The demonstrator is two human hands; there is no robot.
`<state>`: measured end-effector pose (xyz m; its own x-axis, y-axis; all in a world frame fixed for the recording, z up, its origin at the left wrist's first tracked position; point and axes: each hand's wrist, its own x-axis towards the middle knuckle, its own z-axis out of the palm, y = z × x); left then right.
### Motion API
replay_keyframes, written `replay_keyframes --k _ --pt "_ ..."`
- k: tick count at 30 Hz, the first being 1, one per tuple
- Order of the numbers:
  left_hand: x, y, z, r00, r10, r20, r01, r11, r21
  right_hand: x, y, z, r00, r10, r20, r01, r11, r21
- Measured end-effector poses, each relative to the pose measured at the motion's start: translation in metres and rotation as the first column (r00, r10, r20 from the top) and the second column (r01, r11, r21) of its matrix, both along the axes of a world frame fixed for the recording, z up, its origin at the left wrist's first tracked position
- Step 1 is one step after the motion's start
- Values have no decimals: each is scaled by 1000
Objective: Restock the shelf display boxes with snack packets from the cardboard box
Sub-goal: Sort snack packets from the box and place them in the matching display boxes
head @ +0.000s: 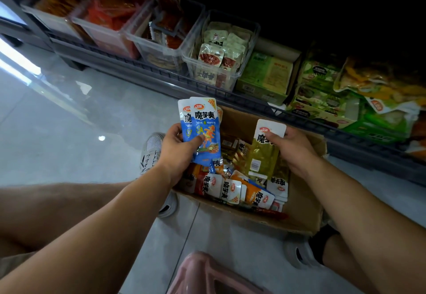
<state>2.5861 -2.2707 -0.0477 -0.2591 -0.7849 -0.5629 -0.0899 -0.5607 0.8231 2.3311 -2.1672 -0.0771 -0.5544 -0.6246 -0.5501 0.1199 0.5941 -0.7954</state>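
An open cardboard box [302, 204] sits on the floor in front of me, holding several loose snack packets [232, 190] in orange, white and blue. My left hand [177, 148] grips a small fan of blue packets [205, 130] upright above the box's left edge. My right hand [292, 148] pinches a yellow-green packet [265, 153] by its white top, lifted over the box's middle. Clear plastic display boxes [244, 63] stand on the low shelf behind, one with white and red packets inside.
More clear bins [108, 33] with red and orange packets line the shelf to the left. Green cartons [267, 74] and bagged snacks [380, 84] fill the right of the shelf. A dark wire rail [161, 72] fronts it. My shoes [152, 153] flank the box on the glossy grey floor.
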Motion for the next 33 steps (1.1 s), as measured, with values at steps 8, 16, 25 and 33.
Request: replay_keyframes --k 8,16,25,33 --pt "4 3 3 1000 -25 10 25 1000 -17 15 9 15 971 233 -61 -219 960 176" --pt "5 3 -3 998 -53 34 54 998 -28 13 39 -55 700 714 -32 -565 580 587" --pt "-1 -2 -9 997 -35 66 36 999 -22 34 44 -82 816 578 4 -522 733 437" --pt "-1 0 -9 996 -46 72 48 999 -20 21 43 -77 837 546 -7 -484 748 455"
